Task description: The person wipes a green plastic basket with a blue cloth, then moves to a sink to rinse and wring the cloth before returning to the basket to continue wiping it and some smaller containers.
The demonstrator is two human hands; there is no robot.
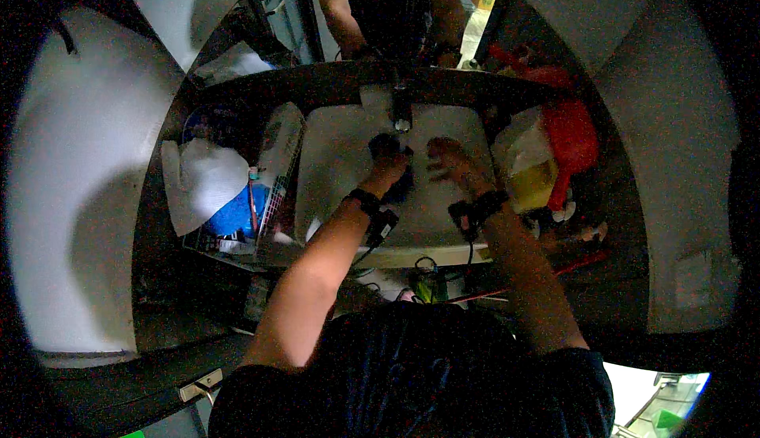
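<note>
A white washbasin (338,200) lies before me in dim light, with a metal faucet (402,114) at its back edge. My left hand (392,165) is over the middle of the basin, just below the faucet's spout, closed around a dark item (385,146) too dark to identify. To its right, my right hand (454,162) hovers over the basin with its fingers apart and holds nothing that I can see. Both wrists wear dark bands with small boxes and cables.
Left of the basin stands a wire basket (274,200) with a toothbrush (254,200) and a blue-and-white package (228,215). On the right are a red plastic object (570,135) and a yellowish bag (531,179). A mirror (291,16) rises behind the faucet.
</note>
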